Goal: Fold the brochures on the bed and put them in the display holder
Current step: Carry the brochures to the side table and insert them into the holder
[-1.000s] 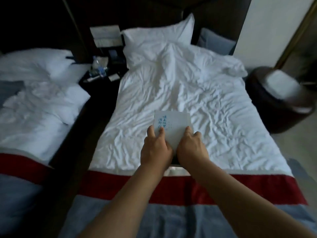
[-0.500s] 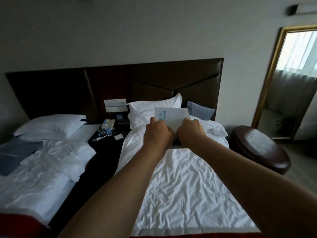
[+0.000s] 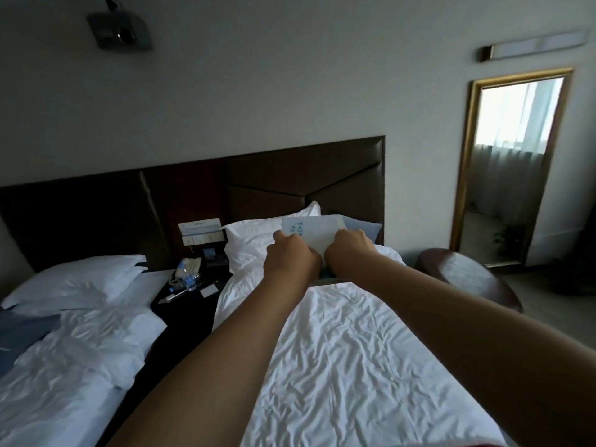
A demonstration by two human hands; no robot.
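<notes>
A white brochure (image 3: 314,232) with blue print is held up in the air over the white bed (image 3: 348,366), in front of the pillows. My left hand (image 3: 290,258) grips its lower left part and my right hand (image 3: 350,251) grips its lower right part. Both arms are stretched out forward. A thin dark edge shows just under my hands; I cannot tell what it is. The lower half of the brochure is hidden behind my fingers.
A dark nightstand (image 3: 190,293) with a water bottle (image 3: 188,277), cards and a small card stand (image 3: 201,232) sits between the two beds. The second bed (image 3: 64,333) lies left. A round dark stool (image 3: 467,279) and a gold-framed mirror (image 3: 509,162) are at the right.
The view has tilted up from the bed's foot toward the headboard and wall. My hands have stayed together on the brochure, now held up in front of the pillows.
</notes>
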